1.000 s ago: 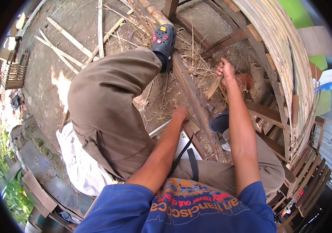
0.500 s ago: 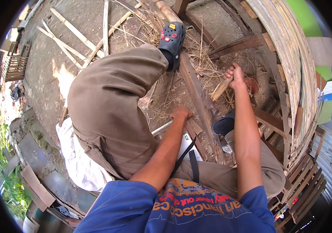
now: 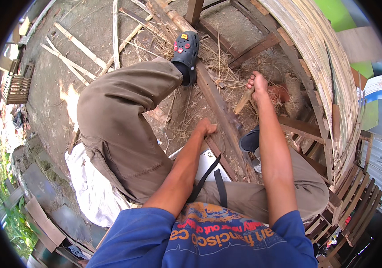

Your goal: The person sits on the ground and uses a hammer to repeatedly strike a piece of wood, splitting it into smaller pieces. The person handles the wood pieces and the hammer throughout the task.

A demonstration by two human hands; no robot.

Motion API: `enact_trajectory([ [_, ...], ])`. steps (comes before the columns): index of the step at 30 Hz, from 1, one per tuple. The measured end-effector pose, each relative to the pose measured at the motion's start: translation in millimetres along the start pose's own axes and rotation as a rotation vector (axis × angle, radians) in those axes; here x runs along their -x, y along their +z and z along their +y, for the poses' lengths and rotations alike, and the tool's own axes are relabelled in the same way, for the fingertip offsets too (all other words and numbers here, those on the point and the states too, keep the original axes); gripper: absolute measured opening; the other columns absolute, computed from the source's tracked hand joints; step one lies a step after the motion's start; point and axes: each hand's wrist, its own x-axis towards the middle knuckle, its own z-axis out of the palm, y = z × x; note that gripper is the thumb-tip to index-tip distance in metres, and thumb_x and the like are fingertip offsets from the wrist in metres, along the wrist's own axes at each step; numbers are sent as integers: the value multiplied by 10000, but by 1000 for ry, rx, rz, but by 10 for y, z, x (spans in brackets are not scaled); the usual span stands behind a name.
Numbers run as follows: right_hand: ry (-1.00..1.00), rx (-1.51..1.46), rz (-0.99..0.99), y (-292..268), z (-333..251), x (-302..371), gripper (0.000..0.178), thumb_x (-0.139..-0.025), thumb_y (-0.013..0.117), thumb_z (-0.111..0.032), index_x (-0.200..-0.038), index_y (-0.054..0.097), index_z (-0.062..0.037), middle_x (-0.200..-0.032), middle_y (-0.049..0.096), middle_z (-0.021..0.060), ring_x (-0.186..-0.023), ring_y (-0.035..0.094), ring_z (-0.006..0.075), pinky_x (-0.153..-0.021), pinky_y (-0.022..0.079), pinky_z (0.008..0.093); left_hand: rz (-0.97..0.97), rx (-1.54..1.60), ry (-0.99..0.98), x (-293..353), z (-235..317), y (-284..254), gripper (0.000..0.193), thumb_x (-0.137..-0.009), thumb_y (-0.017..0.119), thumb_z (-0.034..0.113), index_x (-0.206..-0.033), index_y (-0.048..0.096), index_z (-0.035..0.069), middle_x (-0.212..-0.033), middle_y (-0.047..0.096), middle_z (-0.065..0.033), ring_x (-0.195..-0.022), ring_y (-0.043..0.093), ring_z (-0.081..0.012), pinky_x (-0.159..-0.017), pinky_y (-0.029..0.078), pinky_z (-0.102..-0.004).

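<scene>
My right hand (image 3: 257, 85) is closed round a short, pale piece of wood (image 3: 243, 102), which slants down toward a long wooden beam (image 3: 215, 91). On the near side of the beam, my left hand (image 3: 206, 127) is low to the ground with its fingers drawn together. A small pale edge shows at its fingertips, too small to name. Just below that hand lies a dark wooden slat (image 3: 221, 157). My left foot, in a dark clog (image 3: 185, 47), rests on the beam. The other clog (image 3: 249, 140) is beside the beam, below the right hand.
Dry straw and fibres (image 3: 220, 67) litter the dirt around the beam. Bamboo strips (image 3: 81, 43) lie at the far left, near a small fire (image 3: 70, 99). A wooden frame (image 3: 255, 50) and a bamboo wall (image 3: 322, 53) stand on the right. White cloth (image 3: 90, 187) lies beside my left leg.
The left hand's fingers, spread on the ground before, are now drawn together. My right hand keeps its grip on the wood, which is turned slightly. The whole view has shifted a little.
</scene>
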Motion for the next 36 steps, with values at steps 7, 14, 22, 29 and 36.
enact_trajectory([
  [7,-43,187,-26,317,-23,170,268,-962,531,-203,-739,467,-69,-631,442,13,-485,428,106,-406,346,274,262,-5,21,-130,163,52,582,-710,729,348,-1079,677,-99,-1075,673,-310,-1009,674,-399,-843,547,-417],
  [14,-10,162,-11,143,-17,92,283,-960,522,-217,-724,471,-71,-557,427,15,-436,403,126,-417,341,301,-370,496,-39,18,12,-495,443,-806,715,183,-1208,644,12,-1143,669,-171,-1026,660,-282,-794,602,-419],
  [22,-2,219,7,345,-14,1,235,-926,508,-184,-731,489,-53,-588,463,28,-441,424,133,-407,340,310,-428,740,-31,227,32,-510,412,-771,759,176,-1094,628,-44,-1024,665,-108,-890,682,-224,-813,617,-369],
  [29,-42,377,67,544,87,-146,228,-890,475,-180,-740,538,-19,-529,451,49,-392,411,155,-409,370,357,-232,727,-25,648,302,-474,450,-770,795,165,-1143,609,-6,-1146,627,-125,-1108,591,-254,-878,541,-403],
  [36,14,370,64,553,-28,12,245,-970,467,-237,-761,445,-111,-541,382,-19,-428,367,112,-466,360,351,-75,1092,44,493,-7,174,452,-867,734,201,-1201,520,-15,-1097,638,-132,-1023,632,-248,-937,487,-404],
])
